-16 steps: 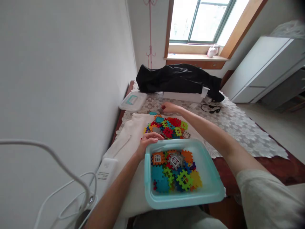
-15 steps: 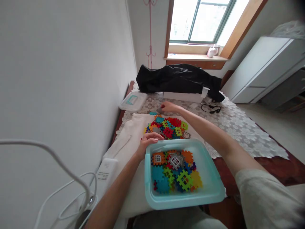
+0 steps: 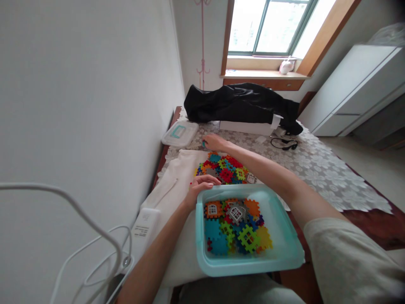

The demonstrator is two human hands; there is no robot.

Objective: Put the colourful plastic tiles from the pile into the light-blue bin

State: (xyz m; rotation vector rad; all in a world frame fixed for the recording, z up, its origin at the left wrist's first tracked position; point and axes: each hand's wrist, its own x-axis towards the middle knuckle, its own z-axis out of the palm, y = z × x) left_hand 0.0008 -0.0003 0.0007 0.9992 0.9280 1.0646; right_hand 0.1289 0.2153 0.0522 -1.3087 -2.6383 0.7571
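My right hand (image 3: 215, 142) is stretched out a little above the centre of the frame, and I am pinching a small teal piece (image 3: 203, 144) at the fingertips, on their left side. Just below that hand and forearm, around the middle of the frame, a pile of coloured pieces (image 3: 226, 175) lies on the white cloth (image 3: 186, 162); my right hand is apart from its upper edge.

My left hand (image 3: 202, 188) is at the upper left corner of the turquoise tub (image 3: 251, 270), at the lower left of the pile. Its fingers lie together along the rim, loosely bent, and I can't tell whether they grip it or only rest there. The tub fills the lower middle of the frame, with more toothed pieces (image 3: 249, 238) in it, to the right of and below my left hand. The clear lid (image 3: 186, 134) lies left of my right hand, on the lace tablecloth (image 3: 332, 169).
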